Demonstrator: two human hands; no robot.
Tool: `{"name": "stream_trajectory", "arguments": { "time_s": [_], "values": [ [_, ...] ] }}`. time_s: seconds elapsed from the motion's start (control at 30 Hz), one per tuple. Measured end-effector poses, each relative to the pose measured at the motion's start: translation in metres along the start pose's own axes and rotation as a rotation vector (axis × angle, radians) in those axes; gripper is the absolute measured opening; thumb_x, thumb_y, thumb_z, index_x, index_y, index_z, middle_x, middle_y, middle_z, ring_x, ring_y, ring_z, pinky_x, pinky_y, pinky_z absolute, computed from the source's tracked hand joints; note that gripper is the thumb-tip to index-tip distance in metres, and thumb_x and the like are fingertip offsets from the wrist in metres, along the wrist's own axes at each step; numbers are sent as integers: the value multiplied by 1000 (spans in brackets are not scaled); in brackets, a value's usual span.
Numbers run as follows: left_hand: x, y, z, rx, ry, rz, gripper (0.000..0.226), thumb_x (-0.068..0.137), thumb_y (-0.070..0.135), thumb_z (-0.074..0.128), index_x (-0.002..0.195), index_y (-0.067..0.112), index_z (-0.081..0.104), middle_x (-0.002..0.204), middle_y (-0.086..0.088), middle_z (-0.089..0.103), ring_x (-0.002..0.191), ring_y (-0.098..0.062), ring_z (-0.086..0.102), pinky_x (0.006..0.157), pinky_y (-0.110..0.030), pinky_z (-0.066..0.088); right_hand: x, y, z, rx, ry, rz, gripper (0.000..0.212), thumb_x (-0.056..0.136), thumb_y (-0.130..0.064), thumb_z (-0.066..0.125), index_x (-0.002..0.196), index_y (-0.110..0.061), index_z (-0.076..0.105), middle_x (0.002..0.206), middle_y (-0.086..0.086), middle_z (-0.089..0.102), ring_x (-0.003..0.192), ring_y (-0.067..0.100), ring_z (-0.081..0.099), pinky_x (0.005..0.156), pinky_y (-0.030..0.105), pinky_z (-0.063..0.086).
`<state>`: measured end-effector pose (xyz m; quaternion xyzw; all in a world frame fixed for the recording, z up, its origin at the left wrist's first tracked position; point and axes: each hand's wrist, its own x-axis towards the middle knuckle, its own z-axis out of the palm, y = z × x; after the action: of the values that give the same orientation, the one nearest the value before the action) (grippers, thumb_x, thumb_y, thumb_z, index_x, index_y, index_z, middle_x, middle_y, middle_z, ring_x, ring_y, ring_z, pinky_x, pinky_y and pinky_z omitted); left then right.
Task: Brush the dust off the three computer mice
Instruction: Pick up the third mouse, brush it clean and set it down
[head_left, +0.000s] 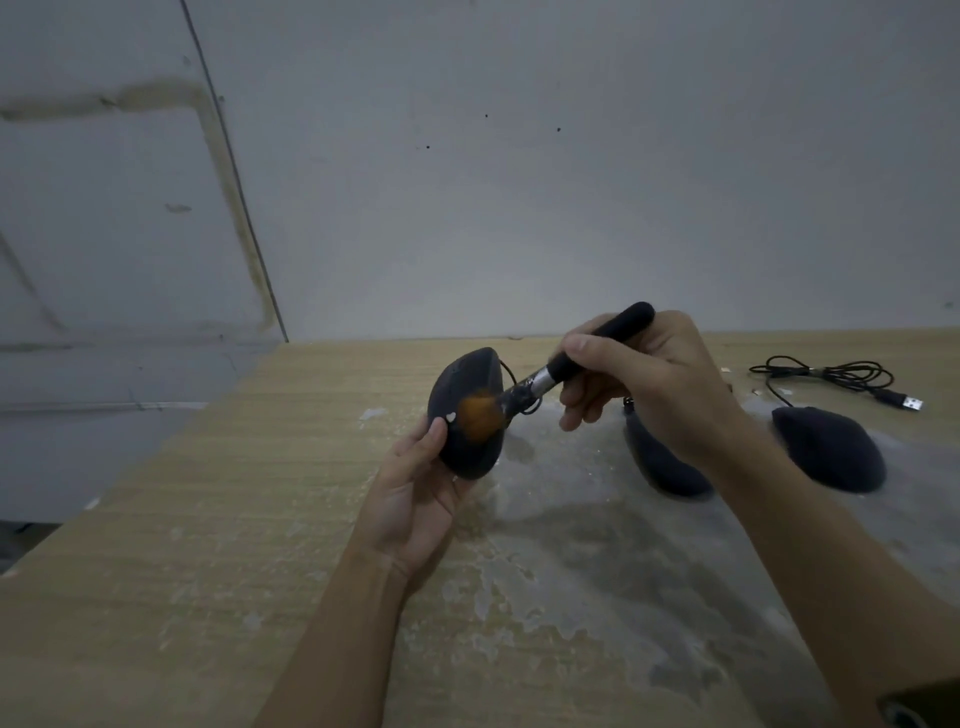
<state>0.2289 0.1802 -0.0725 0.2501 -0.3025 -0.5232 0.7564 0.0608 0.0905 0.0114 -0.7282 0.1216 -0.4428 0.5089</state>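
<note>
My left hand holds a black computer mouse raised off the table, tilted on its side. My right hand grips a brush with a black handle and a metal ferrule; its orange bristles press against the held mouse. A second black mouse lies on the table, partly hidden behind my right wrist. The third black mouse rests further right, its cable running back to a coil.
The wooden table is coated with pale dust across its middle and right. A coiled black cable with a USB plug lies at the back right. A grey wall stands behind; the table's left edge drops off.
</note>
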Motion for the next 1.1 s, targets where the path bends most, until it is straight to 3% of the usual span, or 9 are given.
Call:
{"name": "stream_trajectory", "arguments": {
  "time_s": [0.1,0.2,0.33,0.43,0.6,0.7,0.87,0.93,1.1],
  "values": [
    [0,1,1,-32,6,-7,51,46,21,89,93,8,75,98,-12,73,89,-20,71,70,-29,58,0,4,0,-16,101,-60,16,88,-6,54,79,-3,66,55,6,65,50,25,67,46,24,52],
    [0,0,4,-19,63,-20,29,70,18,69,97,8,73,104,-13,70,88,-20,70,71,-30,59,0,6,-4,-9,53,-21,17,84,-10,55,74,-1,65,50,8,64,44,26,64,41,22,47],
    [4,-3,8,14,126,6,40,76,16,53,113,7,61,105,-10,69,86,-16,69,66,-25,58,2,11,-6,-56,158,-23,19,88,-7,54,73,-6,66,51,5,66,48,26,66,44,23,50],
    [4,-5,12,69,191,30,46,77,16,54,122,8,56,108,-11,66,88,-18,65,64,-23,57,0,17,-6,-59,92,57,22,84,-10,55,66,-2,64,46,7,62,39,25,61,38,23,45],
    [6,-8,20,130,348,98,25,88,9,45,106,16,61,98,-8,64,83,-19,60,55,-23,55,-1,21,-2,-57,157,49,22,90,-5,51,72,-4,64,50,5,65,47,25,65,44,24,51],
    [7,-10,21,380,408,150,37,86,10,49,120,21,56,112,-9,62,94,-22,61,64,-28,54,-2,21,1,-68,65,93,24,88,-2,52,68,3,63,46,8,62,40,25,60,38,23,45],
    [4,-10,25,713,342,263,50,86,1,48,130,26,47,119,-6,56,97,-16,59,61,-13,50,-1,25,2,-163,237,17,26,90,-8,52,68,-5,64,50,6,63,44,25,63,40,23,47],
    [4,-9,26,732,327,260,51,86,-3,46,129,24,47,115,-6,57,93,-13,59,58,-11,49,-1,24,1,-129,166,54,26,89,-5,51,66,-4,64,48,7,63,43,26,62,40,24,47],
    [3,-9,24,715,320,228,51,88,-2,46,131,24,45,119,-7,59,96,-13,60,61,-11,49,-1,22,3,-123,196,17,25,90,-7,51,69,-6,64,51,3,67,47,25,65,44,26,52]
  ]
}}
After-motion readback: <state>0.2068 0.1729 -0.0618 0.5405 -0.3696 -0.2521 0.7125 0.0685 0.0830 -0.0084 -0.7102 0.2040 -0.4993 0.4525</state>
